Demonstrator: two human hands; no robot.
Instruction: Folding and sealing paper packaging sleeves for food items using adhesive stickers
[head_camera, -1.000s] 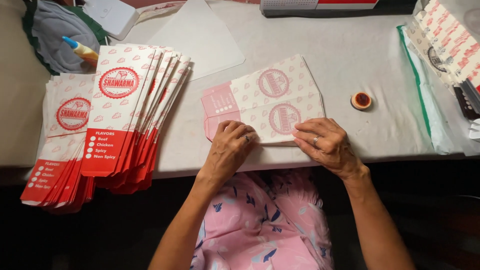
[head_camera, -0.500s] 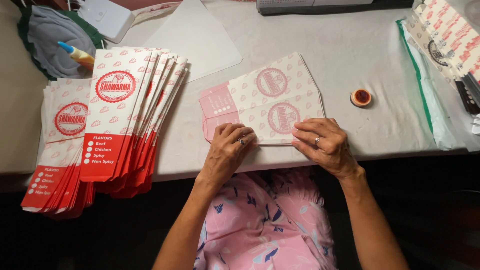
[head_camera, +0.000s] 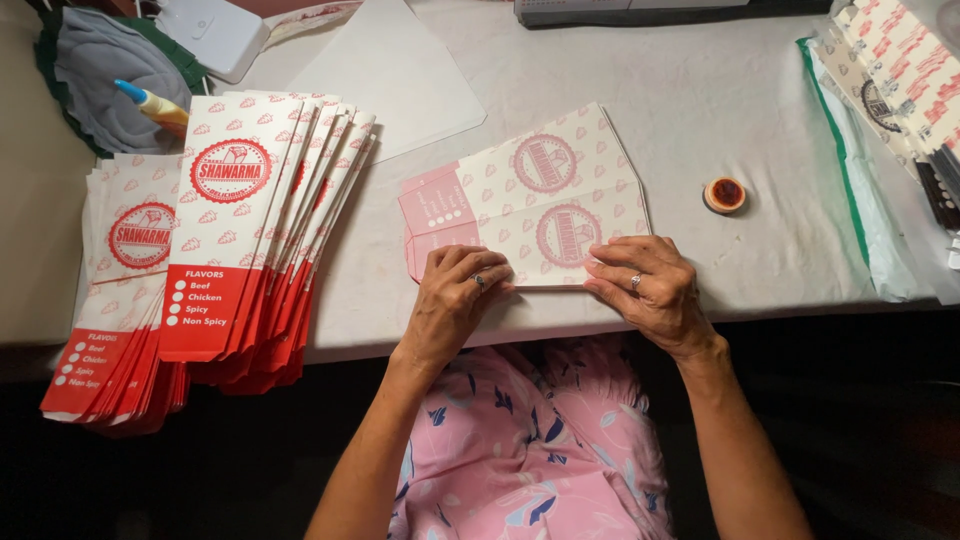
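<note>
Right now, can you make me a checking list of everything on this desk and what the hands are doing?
Surface: pale grey table, worn but bare in the middle.
Job's things: flat paper bag lying sideways at the near edge.
Clutter: fanned bag stack left; small round tin right; white sheet; grey cloth; printed strips far right.
Hands: left hand and right hand press flat on the bag's near edge.
Cables: nothing seen.
Surroundings: pink flowered clothing, dark floor.
</note>
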